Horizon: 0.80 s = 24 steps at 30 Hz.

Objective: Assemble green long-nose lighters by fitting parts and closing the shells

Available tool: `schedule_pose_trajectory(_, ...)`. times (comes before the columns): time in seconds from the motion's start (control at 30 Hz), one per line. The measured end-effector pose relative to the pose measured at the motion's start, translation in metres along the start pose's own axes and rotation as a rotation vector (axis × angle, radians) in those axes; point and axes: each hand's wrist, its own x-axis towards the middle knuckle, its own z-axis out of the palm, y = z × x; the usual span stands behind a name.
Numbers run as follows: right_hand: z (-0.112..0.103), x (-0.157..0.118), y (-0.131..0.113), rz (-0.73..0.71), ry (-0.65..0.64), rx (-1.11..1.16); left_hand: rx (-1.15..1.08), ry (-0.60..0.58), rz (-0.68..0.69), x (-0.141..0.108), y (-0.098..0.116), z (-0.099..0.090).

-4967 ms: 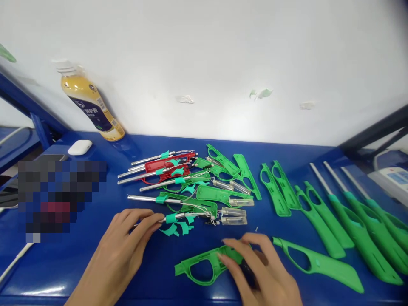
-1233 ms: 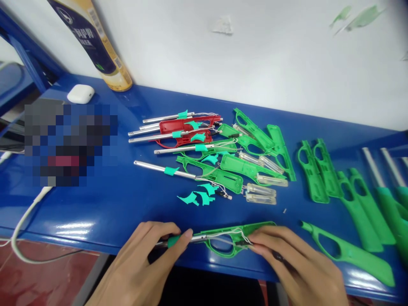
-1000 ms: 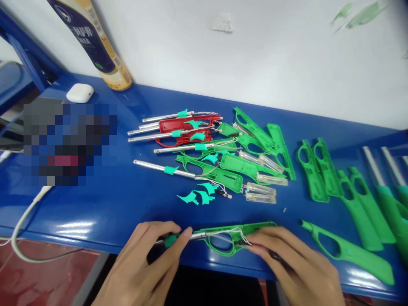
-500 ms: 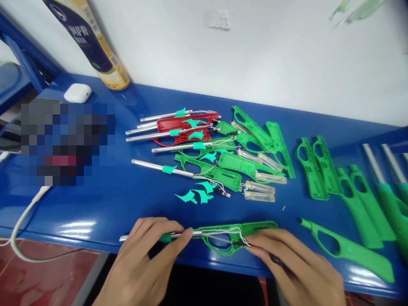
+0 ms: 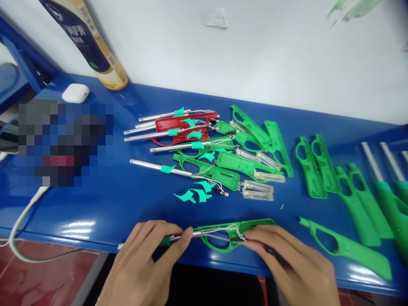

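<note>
The green half-shell [image 5: 250, 224] is lying with its inner side up near the front edge of the worktop [image 5: 105, 204]; positions below refer to it. The metal tube [image 5: 196, 233] is extending leftward from the shell's narrow end; contact between the two cannot be told. The left hand [image 5: 143, 255] is pinching the tube between thumb and fingers, left of the shell, with a teal sleeve [image 5: 165, 241] showing beside the fingertips. White wires [image 5: 219, 230] and a thin hose [image 5: 216, 237] are crossing above the shell's finger ring toward a black part [image 5: 239, 239]. The right hand [image 5: 290, 259] is pinching this at the shell's right portion, its fingers partly hiding it.

Risks (judgement): the wires are looping loosely over the rim, so downward pressure there could be trapping or nicking one. With both hands gripping one linked assembly, pulling them apart could be straining the wire or hose joints. The worktop edge is running just in front of the shell, so a slip could be tipping parts off.

Further out: a tiny loose piece [image 5: 281, 207] is lying behind and right of the shell, easily lost if brushed. Clear tanks [image 5: 258, 194] and teal scraps [image 5: 200, 194] are lying behind it; a smooth green handle [image 5: 350, 253] is lying to its right.
</note>
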Motion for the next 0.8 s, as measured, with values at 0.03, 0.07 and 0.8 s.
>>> schedule_pose_trajectory(0.03, 0.0, 0.001, 0.0, 0.003, 0.002, 0.007, 0.021, -0.014, 0.011, -0.001, 0.0, 0.0)
schedule_pose_trajectory(0.07, 0.0, 0.001, 0.0, 0.007, 0.01, 0.012, 0.036, -0.023, 0.02, -0.002, 0.0, 0.0)
schedule_pose_trajectory(0.8, 0.001, 0.004, -0.007, 0.022, 0.051, 0.043, 0.033, 0.042, -0.013, 0.012, 0.001, 0.003)
